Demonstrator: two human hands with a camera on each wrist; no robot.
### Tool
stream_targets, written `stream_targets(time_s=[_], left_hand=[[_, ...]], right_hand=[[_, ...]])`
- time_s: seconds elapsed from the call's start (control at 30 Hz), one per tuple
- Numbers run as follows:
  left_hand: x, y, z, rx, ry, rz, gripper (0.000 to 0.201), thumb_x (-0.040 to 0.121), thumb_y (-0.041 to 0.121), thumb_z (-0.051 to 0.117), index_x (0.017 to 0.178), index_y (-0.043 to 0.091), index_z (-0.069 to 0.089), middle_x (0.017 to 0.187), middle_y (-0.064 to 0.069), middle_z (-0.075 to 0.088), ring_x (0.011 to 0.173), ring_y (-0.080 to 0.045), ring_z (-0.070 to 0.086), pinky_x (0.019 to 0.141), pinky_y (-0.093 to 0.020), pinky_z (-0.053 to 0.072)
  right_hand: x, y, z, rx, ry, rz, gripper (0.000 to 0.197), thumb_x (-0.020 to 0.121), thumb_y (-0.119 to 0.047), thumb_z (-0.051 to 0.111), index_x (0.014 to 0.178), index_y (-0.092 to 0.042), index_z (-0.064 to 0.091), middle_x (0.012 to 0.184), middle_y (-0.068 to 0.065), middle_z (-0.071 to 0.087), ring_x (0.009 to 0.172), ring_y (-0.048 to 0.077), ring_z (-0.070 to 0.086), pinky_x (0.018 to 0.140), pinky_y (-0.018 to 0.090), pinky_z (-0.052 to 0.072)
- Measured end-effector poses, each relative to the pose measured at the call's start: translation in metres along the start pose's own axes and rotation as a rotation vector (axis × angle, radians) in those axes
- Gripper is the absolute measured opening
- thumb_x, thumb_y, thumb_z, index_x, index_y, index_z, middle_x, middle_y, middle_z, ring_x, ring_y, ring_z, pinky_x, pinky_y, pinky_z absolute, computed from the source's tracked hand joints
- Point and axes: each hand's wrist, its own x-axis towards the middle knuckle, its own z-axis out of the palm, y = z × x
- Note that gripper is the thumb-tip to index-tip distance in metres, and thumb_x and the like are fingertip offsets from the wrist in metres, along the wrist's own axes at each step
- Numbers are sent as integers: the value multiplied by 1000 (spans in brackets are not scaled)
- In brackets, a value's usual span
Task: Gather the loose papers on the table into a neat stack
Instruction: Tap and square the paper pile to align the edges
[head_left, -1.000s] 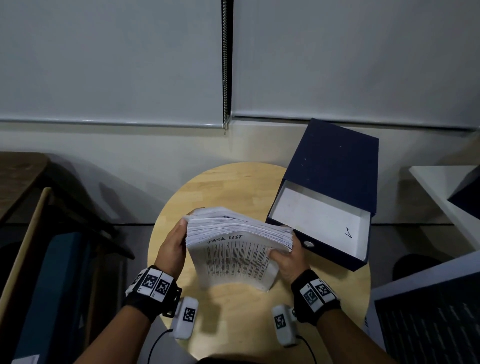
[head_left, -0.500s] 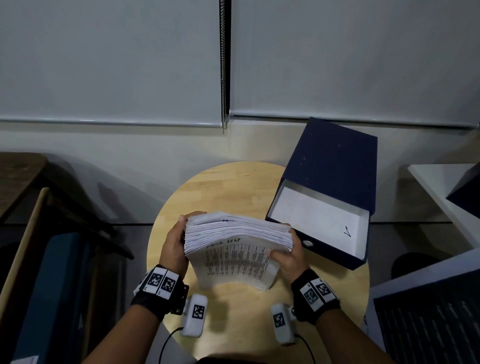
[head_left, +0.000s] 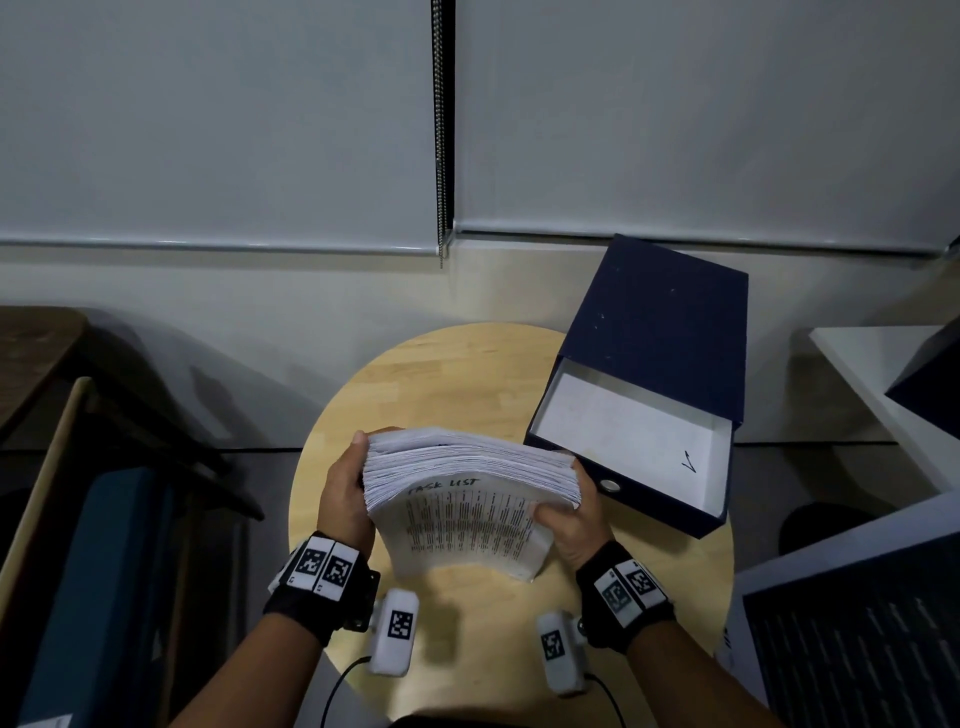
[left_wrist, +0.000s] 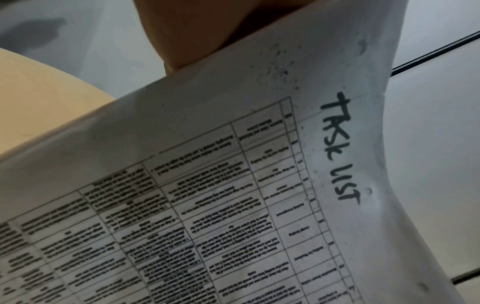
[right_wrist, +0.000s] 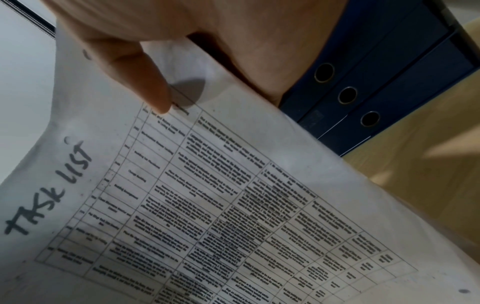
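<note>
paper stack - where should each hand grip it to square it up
Take the paper stack by its two short side edges, left hand from the left and right hand from the right, as now. It stands on its lower edge on the round table; a side grip leaves the ragged top edge free to tap level.

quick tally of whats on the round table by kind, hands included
paper stack: 1
navy file box: 1
hands: 2, left hand and right hand, both gripping the stack
total: 4
</note>
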Motion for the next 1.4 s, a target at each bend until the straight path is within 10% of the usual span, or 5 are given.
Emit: stream_targets(time_s=[0.73,0.9,1.13,1.3,1.4], left_hand=[[-2,23,-9,-122,-155,-66,95,62,82,59,136,24,49,143,-5,51,127,-27,51,97,-42,43],[-54,80,34,240,-187,-162,48,102,0,25,88,42,44,37,51,35,54,27,50,49,8,30],[-11,5,-6,51,-132,-101,87,68,88,39,113,16,60,110,-7,66,108,-30,57,88,-44,46],[-16,18,-13,184,-235,-53,18,103,24,36,111,25,52,104,-1,56,86,1,61,76,-6,45],[-10,1,-30,336,-452,-99,79,71,10,74,137,32,35,133,1,55,118,-6,55,89,-14,47]], right_hand=[[0,-5,0,-70,22,-21,47,69,-4,64,99,-40,68,97,0,76,95,21,71,91,47,55],[0,-6,-1,-61,30,-7,45,69,-4,63,98,-38,67,94,-6,76,92,15,71,89,42,55],[2,-1,-2,-92,-7,-19,47,68,0,62,101,-33,66,97,14,71,95,39,66,90,55,52],[4,0,-4,-103,60,0,54,76,2,66,113,-36,60,104,-4,74,102,16,69,97,43,52],[3,2,-4,-127,68,36,56,83,5,66,116,-40,55,108,-3,72,104,14,68,98,44,52]])
